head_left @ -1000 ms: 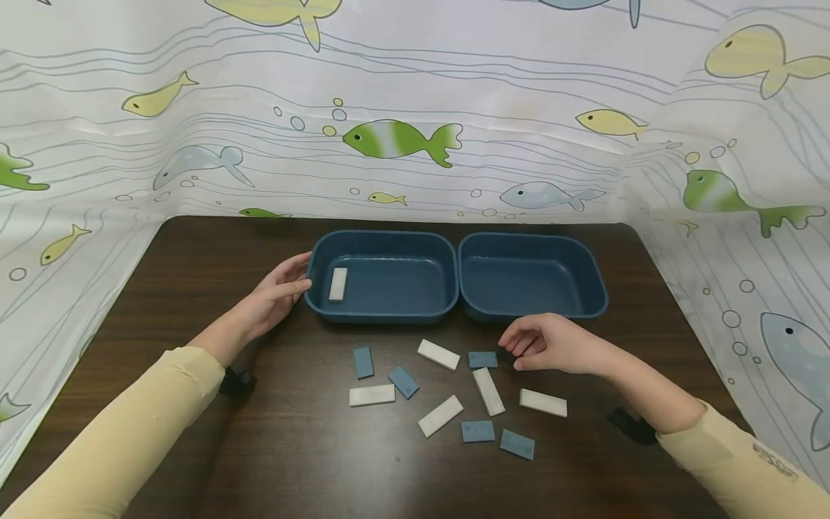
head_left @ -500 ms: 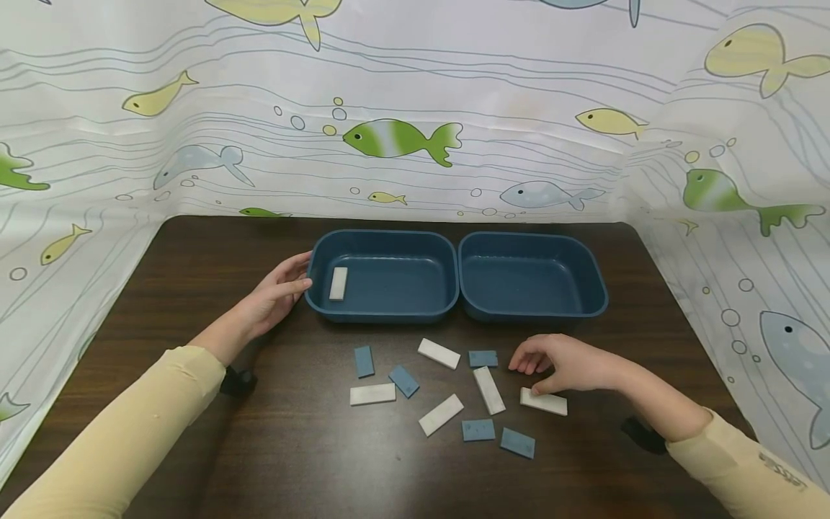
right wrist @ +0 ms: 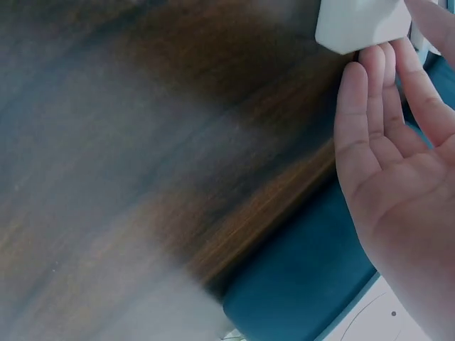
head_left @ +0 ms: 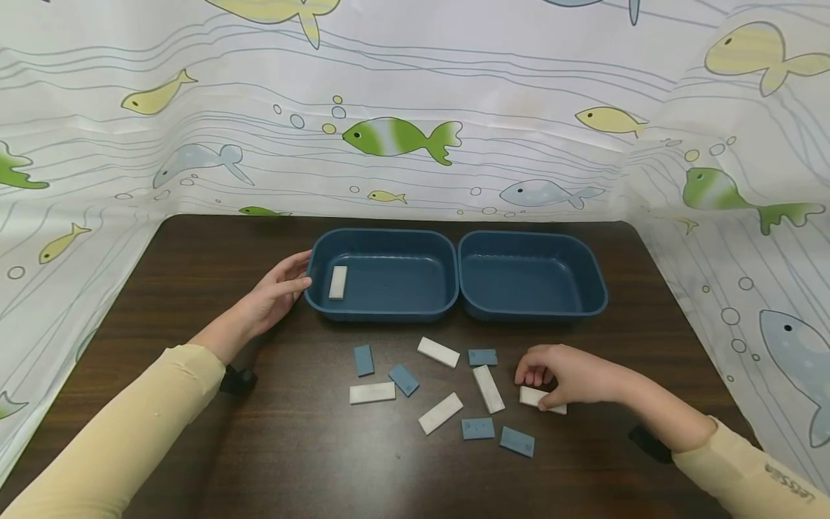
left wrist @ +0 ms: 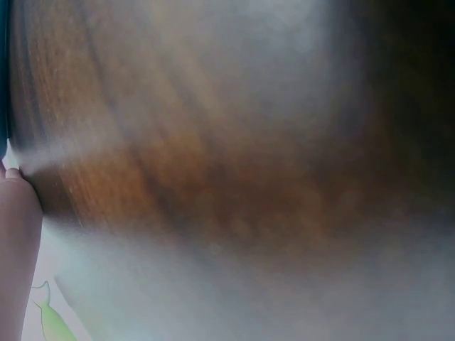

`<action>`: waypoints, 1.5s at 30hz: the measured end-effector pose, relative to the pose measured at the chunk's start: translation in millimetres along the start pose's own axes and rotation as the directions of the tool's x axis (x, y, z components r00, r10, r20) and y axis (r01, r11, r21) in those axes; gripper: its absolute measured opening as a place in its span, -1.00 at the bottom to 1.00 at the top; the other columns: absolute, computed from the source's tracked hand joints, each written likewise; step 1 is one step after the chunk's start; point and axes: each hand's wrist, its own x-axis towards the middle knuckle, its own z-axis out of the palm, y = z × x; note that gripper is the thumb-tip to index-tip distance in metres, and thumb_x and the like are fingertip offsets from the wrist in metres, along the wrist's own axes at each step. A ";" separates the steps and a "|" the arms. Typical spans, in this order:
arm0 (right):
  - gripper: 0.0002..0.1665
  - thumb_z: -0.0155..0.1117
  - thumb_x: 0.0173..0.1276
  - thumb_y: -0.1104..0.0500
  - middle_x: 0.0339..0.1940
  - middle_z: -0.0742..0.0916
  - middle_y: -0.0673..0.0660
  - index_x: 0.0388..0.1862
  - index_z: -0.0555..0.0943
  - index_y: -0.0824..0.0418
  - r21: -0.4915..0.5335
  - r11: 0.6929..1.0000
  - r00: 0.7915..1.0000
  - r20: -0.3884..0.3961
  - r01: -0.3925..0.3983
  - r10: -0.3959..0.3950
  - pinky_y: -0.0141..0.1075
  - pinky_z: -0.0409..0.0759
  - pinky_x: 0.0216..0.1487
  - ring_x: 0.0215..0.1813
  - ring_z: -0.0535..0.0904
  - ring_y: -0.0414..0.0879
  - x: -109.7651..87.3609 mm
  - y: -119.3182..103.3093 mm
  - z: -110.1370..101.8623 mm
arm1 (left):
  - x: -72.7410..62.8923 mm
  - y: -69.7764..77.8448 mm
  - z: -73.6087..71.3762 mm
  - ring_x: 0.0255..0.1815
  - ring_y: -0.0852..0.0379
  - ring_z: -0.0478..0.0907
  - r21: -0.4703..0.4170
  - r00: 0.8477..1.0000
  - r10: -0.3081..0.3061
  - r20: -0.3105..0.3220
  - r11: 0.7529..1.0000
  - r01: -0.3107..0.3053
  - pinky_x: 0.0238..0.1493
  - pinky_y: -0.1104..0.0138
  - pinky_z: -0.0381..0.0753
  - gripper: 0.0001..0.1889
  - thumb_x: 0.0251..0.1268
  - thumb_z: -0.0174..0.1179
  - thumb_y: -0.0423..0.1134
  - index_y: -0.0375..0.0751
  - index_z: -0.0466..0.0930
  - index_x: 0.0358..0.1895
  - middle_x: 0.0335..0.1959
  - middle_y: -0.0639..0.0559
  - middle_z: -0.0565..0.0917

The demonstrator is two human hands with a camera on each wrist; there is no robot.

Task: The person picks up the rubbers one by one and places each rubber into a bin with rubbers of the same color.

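Observation:
In the head view, my right hand (head_left: 570, 375) pinches a white rectangular block (head_left: 533, 396) on the table, thumb on the near side, fingers on the far side. The right wrist view shows its fingertips (right wrist: 374, 57) against the white block (right wrist: 362, 21). My left hand (head_left: 275, 295) rests with fairly straight fingers and thumb against the left outer wall of the left blue bin (head_left: 382, 316). One white block (head_left: 338, 282) lies inside that bin. Only an edge of the left hand (left wrist: 18, 234) shows in the left wrist view.
The right blue bin (head_left: 534, 315) stands beside the left one. Several white blocks (head_left: 441, 414) and thin blue tiles (head_left: 478, 429) lie scattered on the dark wooden table (head_left: 311, 461). A white sheet printed with fish (head_left: 389, 86) hangs behind and at the sides.
My right hand has moved toward me and slightly right, from near the right bin down to the white block, and now pinches it. The left hand has stayed at the left bin.

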 end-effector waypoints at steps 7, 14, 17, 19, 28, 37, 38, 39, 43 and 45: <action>-0.58 0.71 0.10 0.30 -0.22 0.63 -0.09 -0.13 0.69 0.06 -0.047 0.999 1.000 -0.023 0.012 -0.013 -0.38 0.62 -0.18 -0.20 0.50 -0.32 1.6 -4.4 4.5 | 0.2 0.4 0.0 0.57 0.17 0.16 0.004 1.000 -0.007 -0.010 1.000 0.007 0.70 0.21 0.08 -0.30 0.66 0.05 -0.24 -0.13 -0.01 0.71 0.50 0.17 0.30; -0.54 0.71 0.08 0.32 -0.26 0.60 -0.12 -0.19 0.62 0.01 -0.080 0.997 1.000 -0.023 -0.003 0.002 -0.39 0.59 -0.19 -0.22 0.49 -0.34 3.0 -5.7 5.2 | 0.0 0.5 -0.1 0.58 0.16 0.16 0.003 1.000 -0.011 -0.014 1.000 0.011 0.72 0.17 0.04 -0.29 0.65 0.06 -0.25 -0.15 -0.02 0.72 0.47 0.21 0.33; -0.54 0.70 0.08 0.34 -0.27 0.59 -0.13 -0.20 0.61 0.01 -0.084 0.996 1.000 -0.019 -0.006 0.004 -0.40 0.58 -0.20 -0.23 0.48 -0.35 3.8 -5.2 5.6 | 0.4 0.2 -0.1 0.61 0.13 0.14 0.001 1.000 -0.013 -0.014 1.000 0.013 0.73 0.16 0.02 -0.28 0.65 0.07 -0.25 -0.15 -0.02 0.72 0.49 0.19 0.32; -0.54 0.70 0.08 0.34 -0.28 0.59 -0.13 -0.19 0.62 0.01 -0.087 0.996 1.000 -0.016 -0.007 0.005 -0.41 0.57 -0.20 -0.23 0.47 -0.35 4.2 -5.0 5.8 | 0.6 0.1 0.0 0.63 0.11 0.11 0.002 1.000 -0.016 -0.014 1.000 0.016 0.75 0.15 0.01 -0.28 0.65 0.07 -0.25 -0.15 -0.03 0.72 0.53 0.13 0.29; -0.56 0.71 0.08 0.32 -0.31 0.58 -0.15 -0.22 0.63 0.00 -0.109 0.994 1.000 -0.004 0.001 -0.001 -0.42 0.54 -0.23 -0.26 0.46 -0.35 5.4 -7.4 2.8 | 0.9 -0.7 -0.9 0.62 0.12 0.13 0.001 1.000 -0.009 -0.010 1.000 0.009 0.69 0.25 0.11 -0.29 0.65 0.06 -0.25 -0.14 -0.01 0.71 0.55 0.10 0.28; -0.59 0.71 0.09 0.30 -0.46 0.58 -0.18 -0.32 0.61 -0.02 -0.126 0.992 1.000 0.005 0.001 0.000 -0.44 0.52 -0.34 -0.39 0.43 -0.40 7.7 -11.9 -4.9 | 1.1 -1.4 -1.0 0.62 0.13 0.14 -0.005 1.000 -0.008 -0.008 1.000 0.008 0.61 0.35 0.20 -0.29 0.65 0.07 -0.26 -0.15 -0.01 0.71 0.51 0.16 0.31; -0.60 0.71 0.10 0.30 -0.46 0.58 -0.18 -0.32 0.61 -0.03 -0.130 0.992 1.000 0.004 -0.001 0.001 -0.44 0.52 -0.34 -0.39 0.43 -0.40 8.0 -12.7 -5.9 | 1.0 -1.3 -0.8 0.63 0.11 0.12 -0.003 1.000 -0.009 -0.010 1.000 0.008 0.63 0.33 0.19 -0.29 0.65 0.07 -0.26 -0.15 -0.02 0.71 0.53 0.14 0.30; -0.60 0.70 0.11 0.29 -0.45 0.58 -0.19 -0.32 0.62 -0.03 -0.136 0.991 1.000 0.002 -0.002 0.002 -0.44 0.53 -0.33 -0.38 0.44 -0.40 8.2 -13.6 -7.2 | 0.9 -1.2 -0.5 0.65 0.09 0.10 0.000 1.000 -0.010 -0.011 1.000 0.010 0.65 0.32 0.17 -0.29 0.65 0.07 -0.26 -0.15 -0.02 0.72 0.54 0.13 0.28; -0.64 0.69 0.14 0.30 -0.42 0.59 -0.19 -0.30 0.65 -0.03 -0.155 0.988 1.000 -0.017 0.002 -0.005 -0.43 0.53 -0.31 -0.36 0.45 -0.38 9.6 -18.2 -12.9 | 0.8 -0.9 -0.2 0.68 0.03 0.07 0.001 1.000 -0.009 -0.014 1.000 0.009 0.69 0.27 0.12 -0.29 0.65 0.07 -0.26 -0.15 -0.01 0.72 0.56 0.11 0.27; -0.65 0.68 0.15 0.30 -0.42 0.60 -0.18 -0.30 0.65 -0.02 -0.159 0.987 1.000 -0.029 0.008 -0.013 -0.43 0.54 -0.31 -0.35 0.45 -0.36 11.2 -20.8 -15.9 | 0.6 -0.7 -0.3 0.67 0.05 0.09 0.002 1.000 -0.007 -0.011 1.000 0.007 0.68 0.29 0.14 -0.29 0.65 0.07 -0.26 -0.15 -0.01 0.71 0.53 0.14 0.30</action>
